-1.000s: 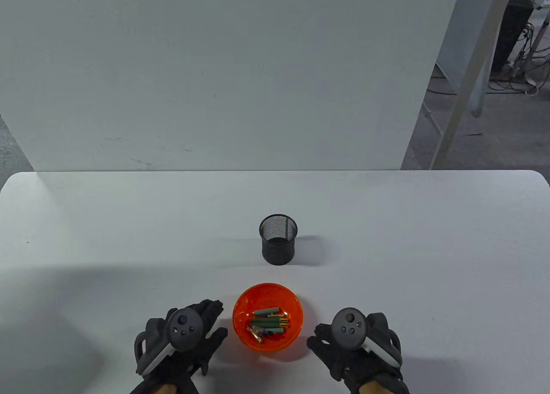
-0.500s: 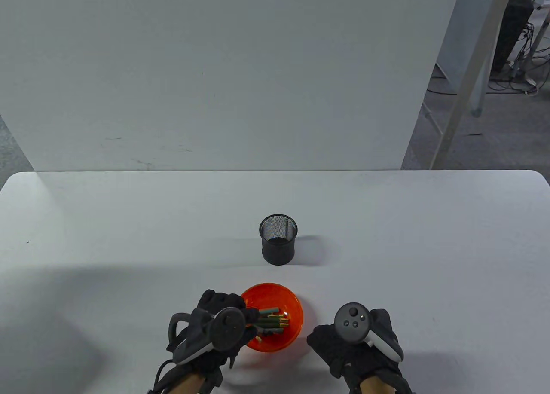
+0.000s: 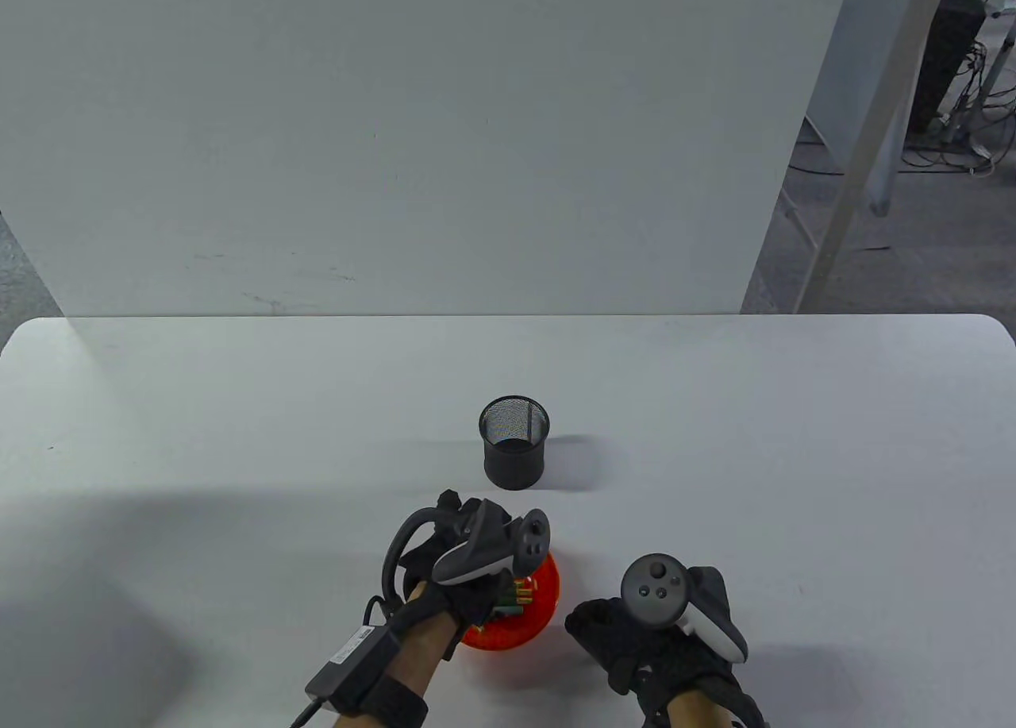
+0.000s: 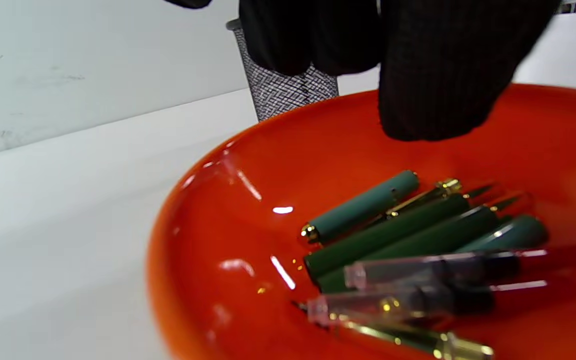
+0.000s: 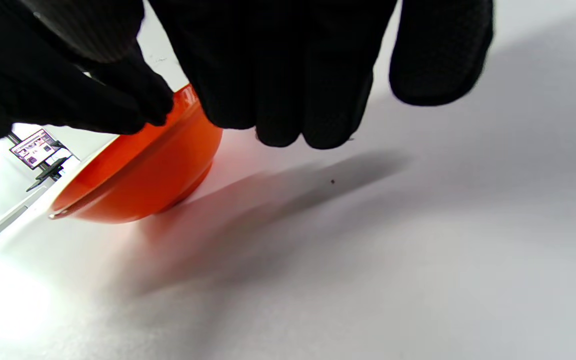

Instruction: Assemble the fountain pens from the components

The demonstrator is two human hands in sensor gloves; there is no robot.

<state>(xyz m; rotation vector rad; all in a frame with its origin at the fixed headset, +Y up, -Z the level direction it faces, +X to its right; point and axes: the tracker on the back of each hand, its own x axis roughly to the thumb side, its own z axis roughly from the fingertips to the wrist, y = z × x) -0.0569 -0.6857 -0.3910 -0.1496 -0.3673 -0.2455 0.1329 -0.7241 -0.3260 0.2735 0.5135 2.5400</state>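
An orange bowl near the table's front edge holds several pen parts. In the left wrist view the bowl shows dark green barrels, a lighter green cap with gold trim, and clear ink cartridges. My left hand hovers over the bowl. Its fingertips hang just above the parts and hold nothing. My right hand rests empty on the table just right of the bowl, and its fingers are loosely curled close to the bowl's outer wall.
A black mesh pen cup stands upright behind the bowl; it also shows in the left wrist view. A white panel closes off the back of the white table.
My left hand has moved right from the table beside the bowl to over it, turning so the tracker faces right. My right hand has stayed almost still.
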